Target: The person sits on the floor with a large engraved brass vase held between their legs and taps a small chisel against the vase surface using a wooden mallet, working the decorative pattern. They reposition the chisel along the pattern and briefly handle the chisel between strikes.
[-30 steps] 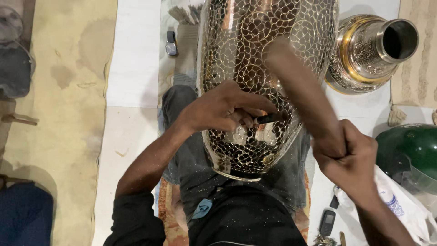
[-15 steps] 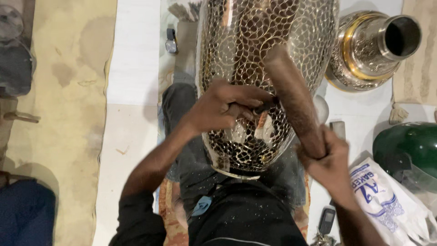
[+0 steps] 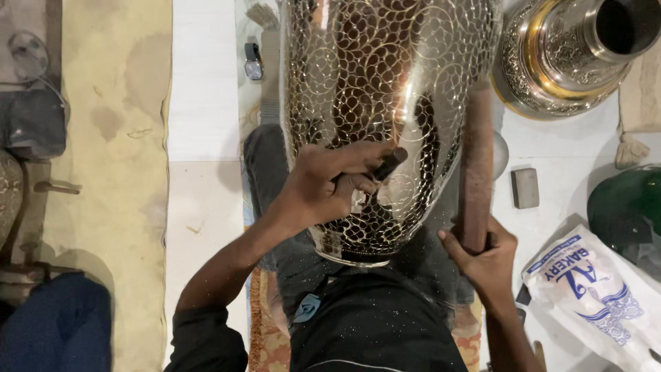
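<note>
A large shiny metal vase (image 3: 385,83) engraved with a circle pattern lies across my lap. My left hand (image 3: 323,186) rests on its lower body and grips a short dark chisel (image 3: 390,164), whose tip touches the metal. My right hand (image 3: 485,251) holds a long brown wooden mallet (image 3: 476,165) by its lower end; the mallet stands nearly upright beside the vase's right flank, apart from the chisel.
A second silver and gold vase (image 3: 558,62) lies at the top right. A small grey block (image 3: 525,187), a green rounded object (image 3: 630,207) and a white printed bag (image 3: 592,289) sit at the right. A tan mat (image 3: 110,151) covers the floor at left, with a small dark object (image 3: 253,62) above.
My right hand has swung the mallet away from the chisel, down and to the right of the vase. My left hand stays on the vase with the chisel.
</note>
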`<state>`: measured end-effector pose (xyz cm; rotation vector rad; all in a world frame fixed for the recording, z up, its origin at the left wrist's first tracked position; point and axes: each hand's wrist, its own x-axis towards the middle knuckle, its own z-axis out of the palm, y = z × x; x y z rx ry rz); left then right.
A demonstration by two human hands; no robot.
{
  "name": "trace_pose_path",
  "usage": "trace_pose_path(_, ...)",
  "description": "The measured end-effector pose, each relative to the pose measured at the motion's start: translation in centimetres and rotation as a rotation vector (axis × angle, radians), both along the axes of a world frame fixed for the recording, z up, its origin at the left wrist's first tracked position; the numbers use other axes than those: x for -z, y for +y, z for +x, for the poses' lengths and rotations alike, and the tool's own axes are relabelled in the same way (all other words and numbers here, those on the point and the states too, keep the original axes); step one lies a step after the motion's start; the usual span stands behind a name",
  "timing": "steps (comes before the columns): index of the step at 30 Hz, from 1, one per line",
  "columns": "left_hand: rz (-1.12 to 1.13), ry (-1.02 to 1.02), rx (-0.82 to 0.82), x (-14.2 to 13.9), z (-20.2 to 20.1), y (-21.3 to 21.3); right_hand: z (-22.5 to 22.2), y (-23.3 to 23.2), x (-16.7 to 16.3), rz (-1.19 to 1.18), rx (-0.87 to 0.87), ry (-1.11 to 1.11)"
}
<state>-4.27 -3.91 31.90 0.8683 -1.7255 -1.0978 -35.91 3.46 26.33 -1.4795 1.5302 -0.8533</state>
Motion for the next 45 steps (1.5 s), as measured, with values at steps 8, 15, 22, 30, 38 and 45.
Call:
trace_pose_path(8,0.019,-0.085,-0.074,-0.6,-4.6,1.0,-4.8,-5.1,-6.4,-0.054,-0.183,0.222)
trace_pose_path(15,0.066,0.033,-0.037,-2.4,-6.6,1.3,-6.7,-9.9,-15.5,0.038,-0.427,0.296)
trace_pose_path(22,0.101,0.044,-0.091,-1.1,-7.5,0.3,-6.0,-12.8,-17.4,0.124,-0.5,0.363)
trace_pose_path(30,0.019,-0.036,-0.102,0.8,-7.0,-1.2,-4.6,-14.1,-17.4,-0.031,-0.579,0.552)
trace_pose_path(38,0.068,-0.027,-0.103,-0.2,-6.9,-1.6,-4.7,-14.9,-16.9,-0.08,-0.567,0.415)
trace_pose_path(45,0.012,-0.077,-0.094,0.0,-6.7,-1.9,-4.4,-14.6,-17.0,-0.103,-0.567,0.43)
